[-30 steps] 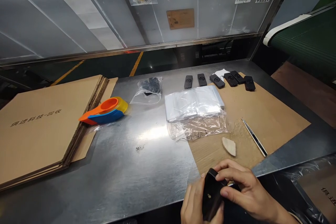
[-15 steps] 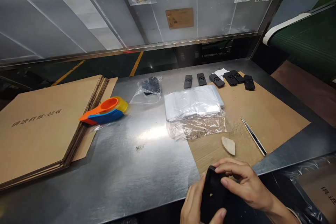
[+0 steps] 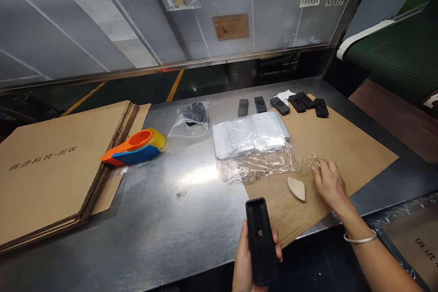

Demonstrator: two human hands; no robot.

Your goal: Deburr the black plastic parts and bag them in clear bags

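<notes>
My left hand (image 3: pixel 244 260) is closed around a long black plastic case (image 3: pixel 260 242), held flat over the table's near edge with its hollow side up. My right hand (image 3: pixel 329 182) rests on the brown cardboard sheet (image 3: pixel 345 146), fingers curled over the thin black-and-white pen-like tool (image 3: pixel 315 158), whose tip shows just beyond the fingers. A small pale wedge-shaped piece (image 3: pixel 297 188) lies just left of that hand. Whether the fingers grip the tool is hidden.
Several small black cases (image 3: pixel 280 105) line the far side. A stack of clear plastic bags (image 3: pixel 251 134) sits mid-table, a bag with dark parts (image 3: pixel 192 116) beside it. An orange-blue tape dispenser (image 3: pixel 135 147) and flat cartons (image 3: pixel 51 173) lie left. A green conveyor (image 3: pixel 393 50) runs right.
My right hand let go of the black case and reached forward-right onto the thin tool. My left hand now holds the case alone, turned flat and pushed forward.
</notes>
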